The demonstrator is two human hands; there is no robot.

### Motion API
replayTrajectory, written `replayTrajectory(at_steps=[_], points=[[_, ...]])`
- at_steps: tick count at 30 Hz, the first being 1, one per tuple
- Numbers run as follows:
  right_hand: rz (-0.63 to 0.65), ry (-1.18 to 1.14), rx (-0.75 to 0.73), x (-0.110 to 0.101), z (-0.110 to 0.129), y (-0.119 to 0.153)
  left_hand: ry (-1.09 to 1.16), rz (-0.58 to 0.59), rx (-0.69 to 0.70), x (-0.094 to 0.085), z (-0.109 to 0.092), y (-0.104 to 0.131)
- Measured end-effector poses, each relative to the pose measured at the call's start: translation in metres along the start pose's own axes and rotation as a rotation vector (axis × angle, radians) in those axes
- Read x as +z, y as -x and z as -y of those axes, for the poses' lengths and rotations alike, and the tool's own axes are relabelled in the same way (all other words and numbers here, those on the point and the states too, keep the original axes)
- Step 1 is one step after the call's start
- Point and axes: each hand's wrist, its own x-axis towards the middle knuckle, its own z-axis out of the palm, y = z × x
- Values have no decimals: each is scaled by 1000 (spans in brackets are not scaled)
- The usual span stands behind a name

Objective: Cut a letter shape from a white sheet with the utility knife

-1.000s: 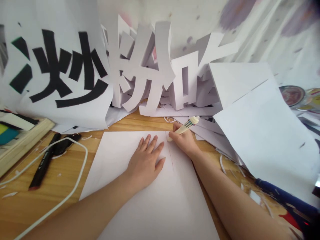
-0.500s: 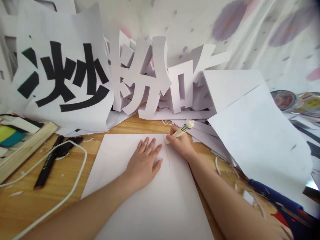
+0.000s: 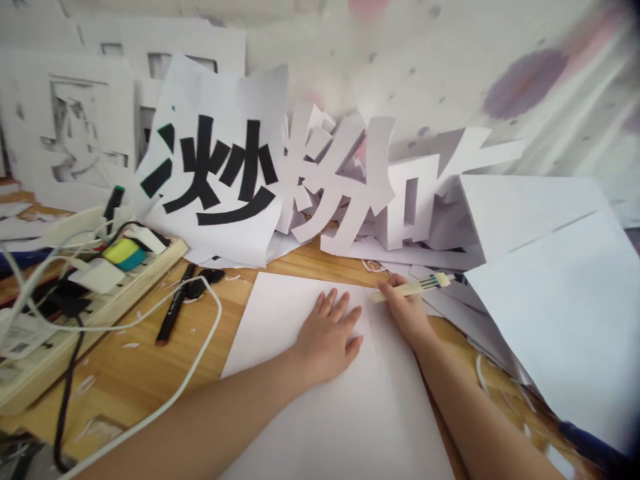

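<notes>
The white sheet (image 3: 340, 427) at the lower centre of the frame is pressed flat by the spread left hand (image 3: 327, 340), presumably so that slipping is prevented, while a pen (image 3: 423, 285) is gripped aslant by the right hand (image 3: 407, 313). The wooden surface (image 3: 150, 373) is crowded by a power strip (image 3: 160, 267) at left and paper characters (image 3: 383, 153) at upper centre, backed by a patterned curtain (image 3: 525, 87).

Two hands (image 3: 326, 339) (image 3: 406, 312), one multicolour pen (image 3: 417, 287), one power strip (image 3: 150, 270).
</notes>
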Motion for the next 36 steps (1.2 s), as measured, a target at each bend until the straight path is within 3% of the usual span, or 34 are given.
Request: replayTrajectory(at_steps=[5, 8, 11, 14, 17, 20, 23, 29, 36], points=[[-77, 30, -3, 1, 1, 1, 138, -76, -64, 0, 0, 2], [-175, 70, -28, 3, 6, 2, 250, -195, -152, -1, 2, 0], [-250, 119, -45, 6, 10, 5, 311, -320, -125, -4, 2, -1], [-201, 306, -210, 11, 12, 10, 386, -398, -73, -9, -1, 1], [-65, 575, -519, 15, 13, 14, 658, -315, -185, -11, -8, 2], [-20, 638, -623, 15, 11, 16, 1044, -159, -399, -9, -15, -2], [-21, 717, -733, 13, 8, 18, 1240, -114, -505, -9, -19, -8], [16, 721, -866, 10, 18, 26, 1273, -33, -522, -22, -27, -7], [55, 689, -970, 14, 46, 56, 1142, 39, -440, -45, -29, 36]])
